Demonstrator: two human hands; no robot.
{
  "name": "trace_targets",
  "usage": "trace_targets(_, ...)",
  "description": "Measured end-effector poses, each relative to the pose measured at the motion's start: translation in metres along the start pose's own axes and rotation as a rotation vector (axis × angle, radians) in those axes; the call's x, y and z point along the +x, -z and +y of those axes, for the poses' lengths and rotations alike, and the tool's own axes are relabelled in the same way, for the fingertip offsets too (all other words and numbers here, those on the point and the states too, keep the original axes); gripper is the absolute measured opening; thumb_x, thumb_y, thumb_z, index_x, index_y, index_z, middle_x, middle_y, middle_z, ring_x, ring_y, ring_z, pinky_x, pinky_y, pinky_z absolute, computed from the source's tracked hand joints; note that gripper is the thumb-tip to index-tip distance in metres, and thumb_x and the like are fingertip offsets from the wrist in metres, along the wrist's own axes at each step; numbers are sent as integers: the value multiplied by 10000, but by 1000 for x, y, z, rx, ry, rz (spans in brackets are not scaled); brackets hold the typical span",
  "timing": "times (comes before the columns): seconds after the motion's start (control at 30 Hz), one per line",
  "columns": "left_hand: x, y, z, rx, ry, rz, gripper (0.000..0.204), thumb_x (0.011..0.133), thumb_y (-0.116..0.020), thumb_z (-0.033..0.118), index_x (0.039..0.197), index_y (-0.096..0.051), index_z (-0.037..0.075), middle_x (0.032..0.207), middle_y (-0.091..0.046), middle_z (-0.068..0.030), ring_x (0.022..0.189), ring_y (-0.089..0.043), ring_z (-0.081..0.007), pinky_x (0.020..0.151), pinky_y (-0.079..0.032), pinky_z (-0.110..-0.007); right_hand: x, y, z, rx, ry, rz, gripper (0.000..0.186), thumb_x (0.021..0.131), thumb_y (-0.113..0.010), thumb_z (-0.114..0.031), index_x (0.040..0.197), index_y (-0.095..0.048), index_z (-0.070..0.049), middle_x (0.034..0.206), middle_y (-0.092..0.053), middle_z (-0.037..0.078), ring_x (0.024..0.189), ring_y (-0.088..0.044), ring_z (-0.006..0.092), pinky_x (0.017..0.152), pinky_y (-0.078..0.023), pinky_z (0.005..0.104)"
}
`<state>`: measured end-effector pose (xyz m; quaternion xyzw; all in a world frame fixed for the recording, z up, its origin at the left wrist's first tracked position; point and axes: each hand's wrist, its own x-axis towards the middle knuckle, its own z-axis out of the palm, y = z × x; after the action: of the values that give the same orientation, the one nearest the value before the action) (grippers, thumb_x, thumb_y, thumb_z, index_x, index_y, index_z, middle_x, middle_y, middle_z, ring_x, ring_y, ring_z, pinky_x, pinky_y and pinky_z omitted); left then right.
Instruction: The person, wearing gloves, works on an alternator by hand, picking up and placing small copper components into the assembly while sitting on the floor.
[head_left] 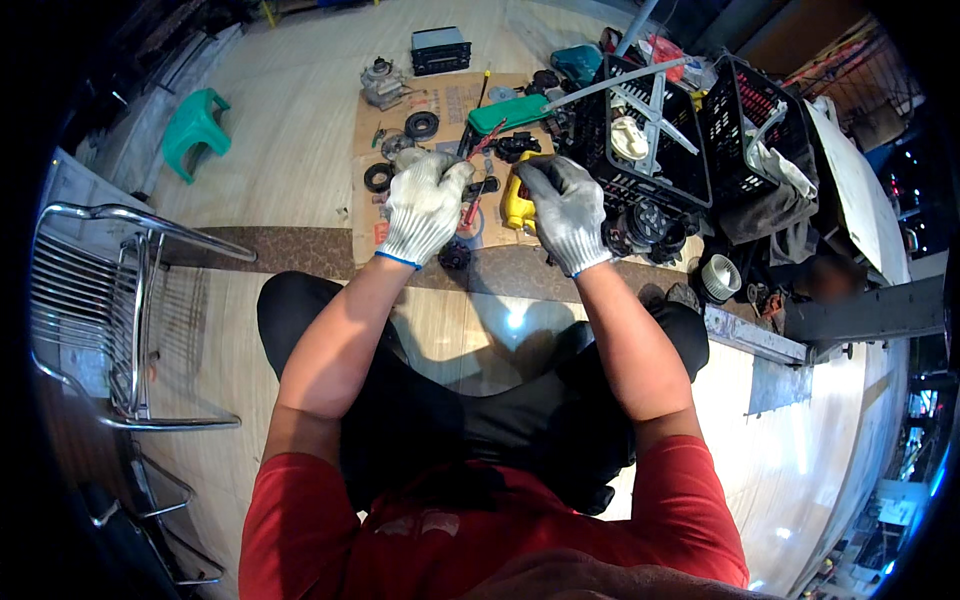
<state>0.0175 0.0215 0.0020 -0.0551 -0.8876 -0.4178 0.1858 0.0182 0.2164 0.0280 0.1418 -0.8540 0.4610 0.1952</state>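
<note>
Both my hands wear white knitted work gloves and are over a flattened cardboard sheet [440,100] on the floor. Curled round the side of a yellow multimeter [519,207] is my right hand [570,205]. My left hand [420,200] has its fingers drawn together; whatever they may hold is hidden. Between the hands lie a red test probe [471,213] and a red lead [489,138]. Black ring-shaped parts [421,125] and a metal motor-like part [382,84] sit beyond my left hand. A green-handled tool [508,114] lies farther off.
Black plastic crates [690,180] full of parts stand at the right, near a white blower wheel [720,277] and a dark motor [645,225]. A black box [440,50] is at the far side. A green stool [195,132] and a chrome chair [100,310] stand left.
</note>
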Motion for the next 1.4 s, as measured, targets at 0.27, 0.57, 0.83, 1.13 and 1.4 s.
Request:
trace_targets(0.27,-5,-5,3,241,-263,-68,219,892,-594,239,799,-661,53,775,-667,-164,751,-668,-347,658,-523,-435,5,3,1,-378,473,2,107,783,-725,-126,839,-701,-37,872,-693,141,852,-651,345,820,-505,444)
trace_targets(0.57,-17,-6,7,612,-624,-249,121,779,-607,165,836,-656,70,818,-656,-120,840,-657,-298,739,-504,-444,8,9,7,-382,260,-159,172,834,-695,-204,890,-734,-47,888,-694,158,817,-656,345,738,-524,416)
trace_targets(0.83,-17,15,12,76,-689,-346,163,836,-646,152,933,-705,35,900,-691,-135,856,-663,-323,778,-516,-427,21,27,31,173,-379,-420,333,856,-704,-282,1018,-735,7,874,-736,118,772,-669,176,729,-512,306)
trace_targets(1.13,-14,26,28,-294,-90,-235,194,916,-622,161,995,-705,4,825,-681,-150,762,-675,-237,706,-522,-331,11,8,33,637,-548,-229,197,903,-674,-182,900,-696,14,747,-632,9,639,-538,82,580,-424,248)
trace_targets(1.4,-3,8,-1,-82,119,-71,362,937,-577,305,1026,-688,-28,893,-708,-193,841,-684,-294,770,-513,-378,5,5,0,209,-249,-63,202,870,-670,-183,911,-719,8,856,-712,119,753,-646,212,713,-490,326)
